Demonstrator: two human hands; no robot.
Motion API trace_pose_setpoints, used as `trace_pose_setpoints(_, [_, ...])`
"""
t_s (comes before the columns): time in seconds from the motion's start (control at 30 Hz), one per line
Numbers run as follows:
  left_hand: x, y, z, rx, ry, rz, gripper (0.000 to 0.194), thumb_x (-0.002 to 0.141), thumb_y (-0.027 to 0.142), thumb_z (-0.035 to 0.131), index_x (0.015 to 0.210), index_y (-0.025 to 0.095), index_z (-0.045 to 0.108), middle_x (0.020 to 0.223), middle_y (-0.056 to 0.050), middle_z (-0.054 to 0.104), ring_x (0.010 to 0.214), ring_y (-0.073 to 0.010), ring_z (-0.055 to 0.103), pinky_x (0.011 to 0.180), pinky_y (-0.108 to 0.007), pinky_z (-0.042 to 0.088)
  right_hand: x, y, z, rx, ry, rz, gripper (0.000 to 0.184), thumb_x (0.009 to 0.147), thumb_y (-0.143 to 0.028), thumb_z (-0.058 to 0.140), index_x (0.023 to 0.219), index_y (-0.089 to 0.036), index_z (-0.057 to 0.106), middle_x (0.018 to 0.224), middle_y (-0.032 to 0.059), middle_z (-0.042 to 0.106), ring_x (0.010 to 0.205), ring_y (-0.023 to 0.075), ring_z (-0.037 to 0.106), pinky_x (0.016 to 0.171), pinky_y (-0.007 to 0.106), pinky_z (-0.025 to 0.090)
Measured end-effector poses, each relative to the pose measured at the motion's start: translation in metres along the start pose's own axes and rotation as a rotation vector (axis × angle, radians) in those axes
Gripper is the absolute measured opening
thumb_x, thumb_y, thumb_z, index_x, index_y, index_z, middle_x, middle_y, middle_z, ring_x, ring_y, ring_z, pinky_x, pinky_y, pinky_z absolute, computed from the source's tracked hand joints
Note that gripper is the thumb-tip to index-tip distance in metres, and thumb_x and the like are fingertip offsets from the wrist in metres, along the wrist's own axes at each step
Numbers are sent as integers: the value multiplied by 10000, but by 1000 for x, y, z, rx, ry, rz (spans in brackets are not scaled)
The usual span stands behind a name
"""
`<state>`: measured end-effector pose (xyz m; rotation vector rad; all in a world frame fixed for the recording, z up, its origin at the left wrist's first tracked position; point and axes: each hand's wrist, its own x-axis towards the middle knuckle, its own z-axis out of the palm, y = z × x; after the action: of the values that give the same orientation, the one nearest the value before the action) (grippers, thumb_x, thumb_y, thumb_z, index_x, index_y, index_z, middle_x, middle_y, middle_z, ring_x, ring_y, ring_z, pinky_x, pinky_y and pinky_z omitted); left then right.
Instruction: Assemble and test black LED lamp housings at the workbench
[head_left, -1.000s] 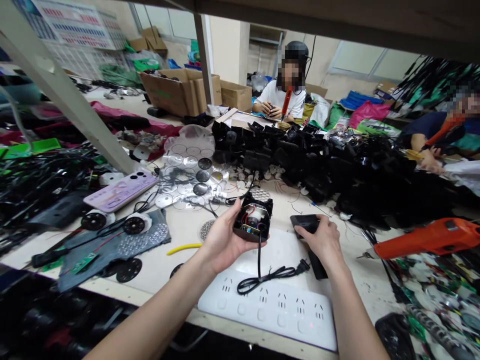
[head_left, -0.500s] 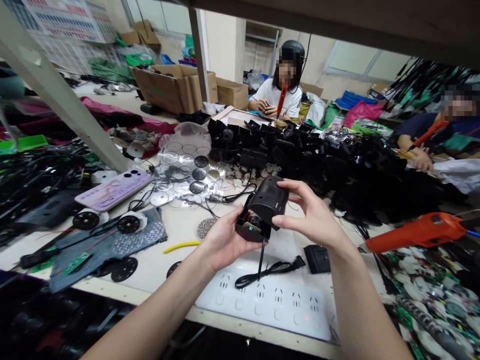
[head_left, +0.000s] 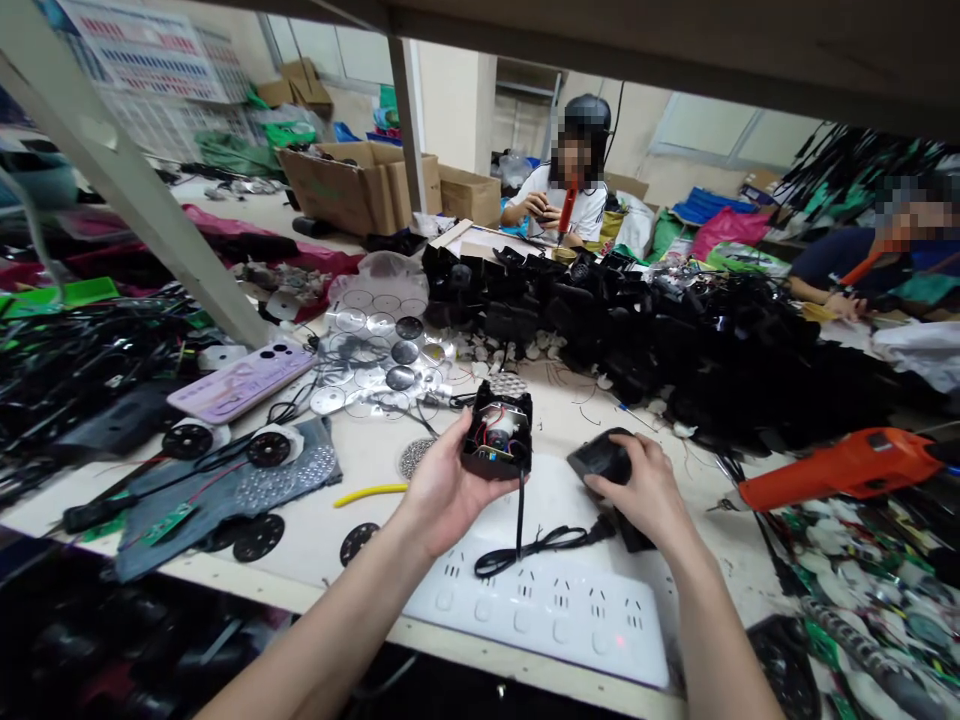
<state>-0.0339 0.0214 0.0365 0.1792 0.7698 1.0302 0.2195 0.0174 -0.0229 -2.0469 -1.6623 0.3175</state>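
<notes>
My left hand [head_left: 442,490] grips an open black device housing [head_left: 497,437] with a motor and red wires showing inside; its black power cord [head_left: 536,545] trails down onto a white power strip [head_left: 555,620]. My right hand [head_left: 645,490] is closed over a black curved cover [head_left: 600,460], pressing it down on the table just right of the housing. A small black part lies under that hand's wrist side.
An orange electric screwdriver [head_left: 832,470] lies at the right. A big heap of black housings [head_left: 675,340] fills the table behind. Shiny discs [head_left: 375,350], a purple phone [head_left: 240,380], black wheels and a yellow tube [head_left: 367,493] lie left. Two other people work at the far side.
Half a second ago my right hand held the black cover up over the housing; now it has brought the cover down to the table on the right. The left hand still holds the housing.
</notes>
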Motion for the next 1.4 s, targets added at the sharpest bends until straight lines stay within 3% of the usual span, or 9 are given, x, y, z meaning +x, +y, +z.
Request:
trace_pose_setpoints(0.13, [-1,-1,7,-32,-6,104,328,978,340,413,1062,118,639,983,-119,715,799,-245,690,682,-435,602,-22,-27,-2,92,49,-26,484,766,-446,649,1174,-196,579,1335,172,477,1289,388,416,1042,575,373])
trace_pose_setpoints(0.2, [-1,-2,10,-24,-5,150,336,979,341,411,1083,113,635,1002,-125,711,824,-245,686,697,-433,602,-40,-57,-4,384,116,-39,419,843,-500,571,1142,-205,559,1195,137,589,1106,297,579,953,505,478])
trace_pose_setpoints(0.27, [0,-4,11,-12,12,182,344,980,341,408,1092,101,629,1019,-134,702,836,-240,679,703,-415,601,-57,-88,-1,655,82,-58,469,814,-506,622,1158,-204,519,1009,92,655,928,238,651,833,433,552])
trace_pose_setpoints(0.4, [0,-10,9,-18,19,223,336,984,330,402,1141,110,602,1122,-150,666,917,-242,663,729,-393,595,-75,-119,10,720,71,-85,273,868,-361,583,1079,-188,575,832,34,655,673,164,647,649,340,554])
trace_pose_setpoints(0.57, [0,-19,0,-2,-51,279,292,959,318,472,1168,148,587,1241,-143,610,1076,-265,608,816,-417,578,-72,-114,7,541,118,-174,220,917,-280,507,1000,-178,685,845,43,639,675,147,607,662,318,511])
trace_pose_setpoints(0.83, [-8,-32,0,82,-83,414,289,956,301,497,1240,267,535,1277,-63,580,1141,-214,547,854,-362,554,-67,-111,-3,424,103,-300,263,912,-186,475,1019,-127,707,793,47,586,733,162,578,661,300,478])
trace_pose_setpoints(1.13, [-11,-42,5,85,-97,416,390,928,304,563,1305,324,462,1235,-34,613,1141,-194,558,962,-402,493,-59,-106,-2,707,-56,-76,150,842,-207,575,883,-188,718,717,-8,529,641,133,522,558,264,419])
trace_pose_setpoints(1.33, [-10,-30,6,26,-48,262,207,942,272,524,1137,230,577,1119,-59,650,1016,-208,611,879,-410,539,-62,-102,-8,281,32,-512,267,920,-110,399,970,-124,661,770,38,514,692,159,535,625,297,459])
trace_pose_setpoints(1.4, [-9,-28,4,17,-31,226,191,943,261,518,1115,224,592,1096,-60,660,993,-208,621,876,-413,541,-62,-102,-10,167,15,-587,289,915,-80,359,924,-135,642,759,43,499,681,167,512,606,301,455])
